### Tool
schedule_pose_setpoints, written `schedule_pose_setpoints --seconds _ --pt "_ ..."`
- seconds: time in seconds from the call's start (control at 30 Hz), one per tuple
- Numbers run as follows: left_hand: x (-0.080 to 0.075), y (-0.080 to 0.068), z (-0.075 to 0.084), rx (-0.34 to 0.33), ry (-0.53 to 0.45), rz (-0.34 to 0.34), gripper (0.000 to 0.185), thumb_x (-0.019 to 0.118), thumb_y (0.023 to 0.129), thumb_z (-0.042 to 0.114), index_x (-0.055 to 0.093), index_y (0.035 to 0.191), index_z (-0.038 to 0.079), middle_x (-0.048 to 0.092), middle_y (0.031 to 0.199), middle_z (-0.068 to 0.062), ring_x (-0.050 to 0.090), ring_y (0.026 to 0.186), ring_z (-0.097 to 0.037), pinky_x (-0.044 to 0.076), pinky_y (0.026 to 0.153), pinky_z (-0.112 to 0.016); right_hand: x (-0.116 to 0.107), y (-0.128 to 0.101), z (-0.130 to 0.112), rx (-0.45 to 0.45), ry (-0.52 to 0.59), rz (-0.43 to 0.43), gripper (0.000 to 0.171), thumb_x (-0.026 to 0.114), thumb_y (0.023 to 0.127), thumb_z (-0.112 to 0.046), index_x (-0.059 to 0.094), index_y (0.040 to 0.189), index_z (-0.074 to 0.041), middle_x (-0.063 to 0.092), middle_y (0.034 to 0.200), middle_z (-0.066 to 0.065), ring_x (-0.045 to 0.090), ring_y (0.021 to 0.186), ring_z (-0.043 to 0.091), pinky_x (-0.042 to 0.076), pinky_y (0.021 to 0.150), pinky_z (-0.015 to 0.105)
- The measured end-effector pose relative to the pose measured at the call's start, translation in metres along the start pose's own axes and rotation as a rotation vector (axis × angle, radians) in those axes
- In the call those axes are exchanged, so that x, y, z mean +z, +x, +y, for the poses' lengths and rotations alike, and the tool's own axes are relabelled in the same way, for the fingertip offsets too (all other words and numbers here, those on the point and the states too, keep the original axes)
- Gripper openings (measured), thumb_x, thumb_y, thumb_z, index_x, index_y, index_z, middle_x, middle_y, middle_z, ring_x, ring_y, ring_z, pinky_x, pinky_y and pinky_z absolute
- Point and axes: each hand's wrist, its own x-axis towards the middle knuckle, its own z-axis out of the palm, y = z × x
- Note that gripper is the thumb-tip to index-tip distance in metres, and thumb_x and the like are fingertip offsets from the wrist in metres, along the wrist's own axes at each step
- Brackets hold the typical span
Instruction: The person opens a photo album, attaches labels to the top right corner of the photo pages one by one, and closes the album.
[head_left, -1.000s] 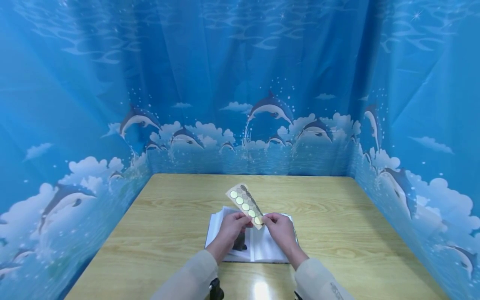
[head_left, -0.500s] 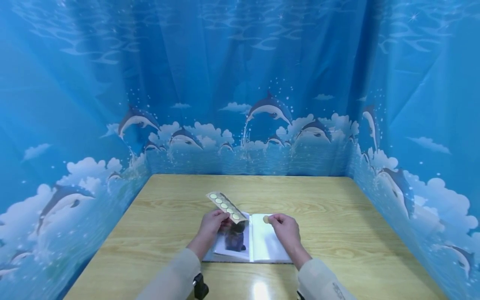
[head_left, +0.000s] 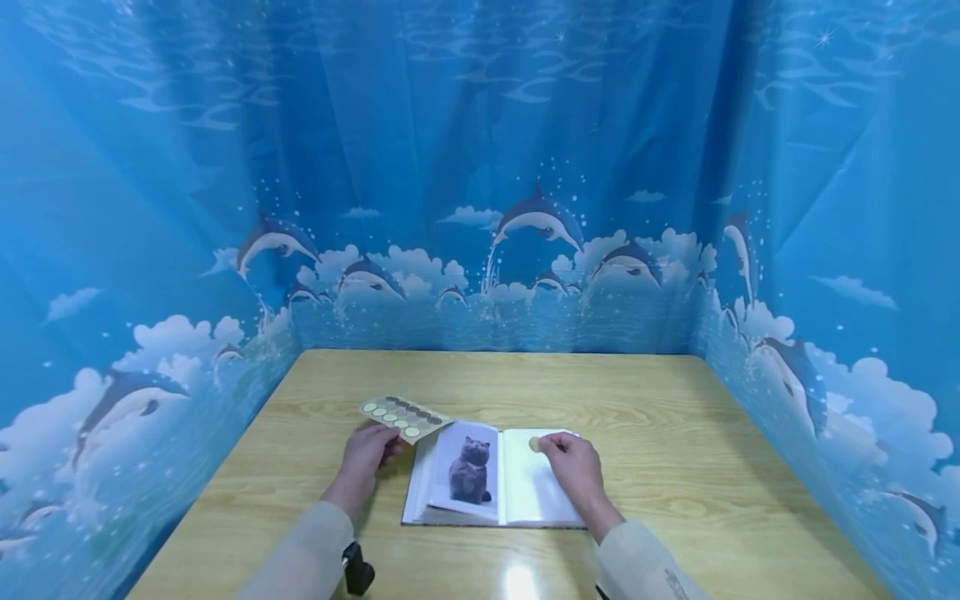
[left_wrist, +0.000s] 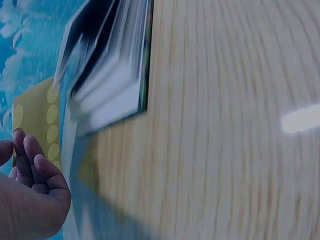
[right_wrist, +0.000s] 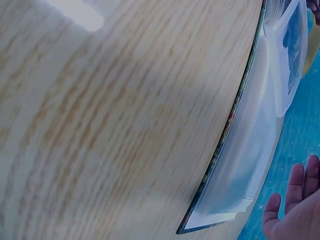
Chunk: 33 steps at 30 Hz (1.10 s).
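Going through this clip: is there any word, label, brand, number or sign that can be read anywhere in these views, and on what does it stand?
None can be read.
Right sleeve: a small dark mark near the cuff, too small and blurred to read.
Sticker sheet in the left hand: plain round dots, no print.
Open album: a cat photo, no caption visible.

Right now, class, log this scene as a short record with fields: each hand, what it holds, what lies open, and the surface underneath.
left hand: left hand holds a sticker sheet left of the album
sticker sheet: tan, with rows of round pale dots
right hand: right hand pinches one round sticker over the right page
album: photo album lies open and flat
left page: a cat photo
right page: blank
surface: wooden table
backdrop: blue dolphin curtain
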Motion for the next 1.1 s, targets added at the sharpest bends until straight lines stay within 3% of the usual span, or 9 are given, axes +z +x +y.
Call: schedule_pose_setpoints --seconds 0.2,0.43,0.5,0.57,0.67,0.77,0.87,1.0,1.1 --pt "-0.016 0.002 -0.002 0.003 0.019 0.079 0.022 0.061 0.096 0.007 0.061 0.108 -0.011 0.066 0.077 -0.005 0.058 0.062 -0.009 0.048 0.054 -0.021 0.001 -0.001 -0.001 0.014 -0.001 -0.009 0.017 0.067 0.093 -0.021 0.075 0.092 -0.005 0.071 0.092 0.004 0.060 0.085 0.018 0.049 0.075 0.032" --pt "-0.022 -0.002 -0.004 -0.054 0.021 0.242 0.033 0.065 0.093 0.010 0.057 0.115 -0.013 0.059 0.070 -0.004 0.052 0.057 -0.011 0.045 0.050 -0.023 0.002 -0.002 -0.002 0.018 0.011 -0.010 0.016 0.067 0.093 -0.020 0.075 0.091 -0.006 0.071 0.090 0.003 0.059 0.083 0.017 0.047 0.073 0.031" --pt "-0.022 -0.005 -0.003 -0.053 0.064 0.271 0.039 0.064 0.093 0.012 0.054 0.121 -0.014 0.059 0.080 -0.009 0.054 0.066 -0.017 0.048 0.058 -0.027 0.002 -0.001 -0.001 0.014 0.011 -0.010 0.017 0.067 0.093 -0.020 0.075 0.091 -0.006 0.071 0.091 0.003 0.059 0.083 0.017 0.048 0.074 0.032" --pt "-0.023 -0.008 -0.001 -0.063 0.105 0.278 0.052 0.063 0.094 0.016 0.046 0.132 -0.015 0.061 0.101 -0.020 0.059 0.086 -0.029 0.053 0.077 -0.037 0.003 -0.001 -0.001 0.018 0.010 -0.014 0.017 0.067 0.093 -0.021 0.075 0.092 -0.006 0.071 0.091 0.003 0.060 0.084 0.018 0.048 0.075 0.032" --pt "-0.022 -0.015 0.004 -0.098 0.190 0.285 0.073 0.060 0.095 0.026 0.026 0.149 -0.009 0.040 0.142 -0.033 0.042 0.127 -0.046 0.034 0.109 -0.054 0.003 -0.001 0.001 0.020 0.007 -0.020 0.017 0.067 0.093 -0.022 0.076 0.093 -0.007 0.072 0.093 0.003 0.061 0.086 0.018 0.049 0.076 0.034" --pt "-0.018 -0.020 0.008 -0.115 0.257 0.280 0.080 0.057 0.096 0.031 0.015 0.155 -0.003 0.021 0.155 -0.033 0.020 0.141 -0.050 0.015 0.115 -0.060 0.004 -0.001 0.001 0.018 0.008 -0.023 0.017 0.067 0.093 -0.022 0.075 0.093 -0.007 0.071 0.092 0.003 0.061 0.086 0.018 0.050 0.076 0.034" --pt "-0.007 -0.019 0.009 -0.033 0.290 0.269 0.070 0.057 0.097 0.026 0.025 0.152 -0.004 0.031 0.149 -0.034 0.029 0.137 -0.051 0.022 0.114 -0.059 0.004 -0.001 0.001 0.019 0.012 -0.024 0.018 0.067 0.093 -0.022 0.075 0.092 -0.007 0.071 0.092 0.003 0.061 0.085 0.018 0.049 0.075 0.034" --pt "0.014 -0.014 0.009 0.126 0.329 0.204 0.054 0.059 0.096 0.017 0.042 0.140 -0.010 0.050 0.131 -0.033 0.048 0.122 -0.047 0.038 0.106 -0.056 0.005 -0.001 0.001 0.029 0.011 -0.023 0.018 0.066 0.094 -0.023 0.075 0.092 -0.007 0.071 0.092 0.003 0.060 0.086 0.018 0.049 0.076 0.034" --pt "0.029 -0.014 0.010 0.189 0.399 0.145 0.049 0.064 0.094 0.016 0.050 0.134 -0.008 0.056 0.124 -0.029 0.053 0.115 -0.042 0.044 0.100 -0.054 0.005 -0.001 0.002 0.033 0.009 -0.020 0.018 0.066 0.094 -0.023 0.075 0.092 -0.007 0.071 0.092 0.003 0.060 0.086 0.018 0.048 0.076 0.033"
